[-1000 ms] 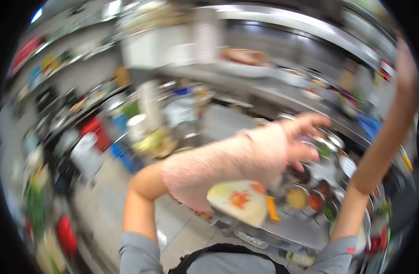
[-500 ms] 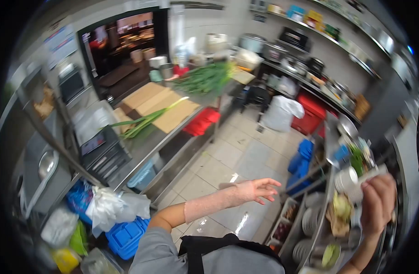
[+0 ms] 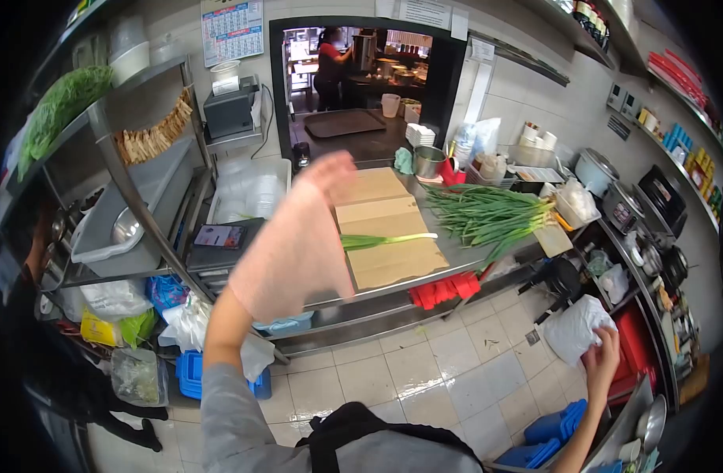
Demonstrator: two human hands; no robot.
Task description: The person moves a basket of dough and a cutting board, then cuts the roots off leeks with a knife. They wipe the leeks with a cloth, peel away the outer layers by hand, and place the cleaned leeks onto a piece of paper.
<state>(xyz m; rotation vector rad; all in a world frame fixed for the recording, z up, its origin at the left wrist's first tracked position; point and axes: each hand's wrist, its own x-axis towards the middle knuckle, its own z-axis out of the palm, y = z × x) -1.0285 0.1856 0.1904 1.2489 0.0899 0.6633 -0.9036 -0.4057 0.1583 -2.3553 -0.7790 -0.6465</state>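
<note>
My left hand [image 3: 330, 175], blurred by motion, is raised in front of the counter with fingers stretched out and nothing seen in them. A pale pink cloth-like sleeve [image 3: 290, 252] flares from its wrist and forearm. Beyond it, several green onions [image 3: 389, 240] lie on flattened cardboard [image 3: 397, 264]. A large bunch of green onions [image 3: 487, 209] lies farther right on the steel counter. My right hand [image 3: 602, 355] hangs in the air at the right, fingers loosely bent and apart, holding nothing visible. It overlaps the white bag [image 3: 576, 329] in view; contact cannot be judged.
A steel rack [image 3: 113, 165] stands left, with a person's dark-clothed legs [image 3: 78, 386] below it. Ahead is a serving hatch with a brown tray [image 3: 344, 122]. Red cloth [image 3: 444, 290] hangs off the counter edge. Blue bins [image 3: 554, 426] stand at lower right.
My view has turned left towards the counter and hatch. My left hand has risen towards the cardboard, its pink sleeve now flaring out. My right hand has left the side with bowls.
</note>
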